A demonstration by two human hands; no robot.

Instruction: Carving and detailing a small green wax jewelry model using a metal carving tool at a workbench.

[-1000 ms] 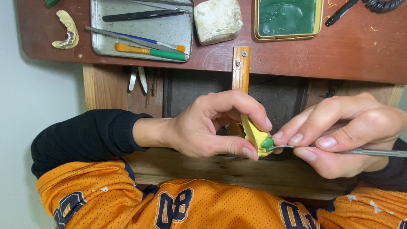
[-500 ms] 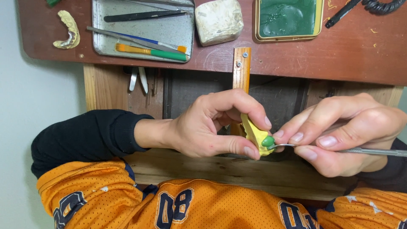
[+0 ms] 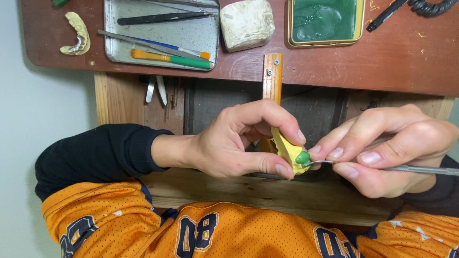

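Observation:
My left hand (image 3: pixel 234 141) grips a small yellow dental model (image 3: pixel 287 150) between thumb and fingers, in front of my chest. A green wax blob (image 3: pixel 302 157) sits on the model's lower end. My right hand (image 3: pixel 387 148) pinches a thin metal carving tool (image 3: pixel 411 168), and its curved tip touches the model just under the green wax. Both hands hover over a wooden shelf edge below the bench.
On the red-brown bench top (image 3: pixel 334 62) lie a metal tray (image 3: pixel 191 38) with several instruments, a whitish plaster block (image 3: pixel 246 24), a tin of green wax (image 3: pixel 325 20) and a pale jaw cast (image 3: pixel 76 34). A wooden bench pin (image 3: pixel 272 76) sticks out toward me.
The hands have hardly shifted; the tool tip stays at the green wax, with only slight movement of the fingers.

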